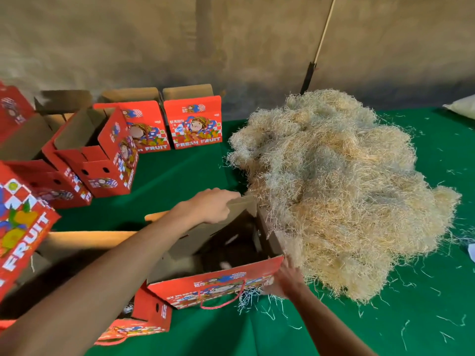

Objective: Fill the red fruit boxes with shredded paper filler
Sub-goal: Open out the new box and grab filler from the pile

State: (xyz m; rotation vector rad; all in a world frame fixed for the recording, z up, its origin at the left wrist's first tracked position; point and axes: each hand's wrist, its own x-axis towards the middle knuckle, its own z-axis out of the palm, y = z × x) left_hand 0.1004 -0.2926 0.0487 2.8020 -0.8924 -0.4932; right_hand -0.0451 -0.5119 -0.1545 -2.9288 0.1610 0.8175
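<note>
The left hand (214, 205) pinches the open box's (218, 286) far flap back (keeping its mouth clear), while the right hand (285, 278), fingers spread, rests beside the paper pile (334, 191).

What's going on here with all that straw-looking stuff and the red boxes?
A person is packing shredded paper filler into red fruit boxes. The left hand grips the far flap of an open box on the green table, right beside the big filler pile. The right hand is at the box's near corner, against the pile. More open boxes wait at the left.
</note>
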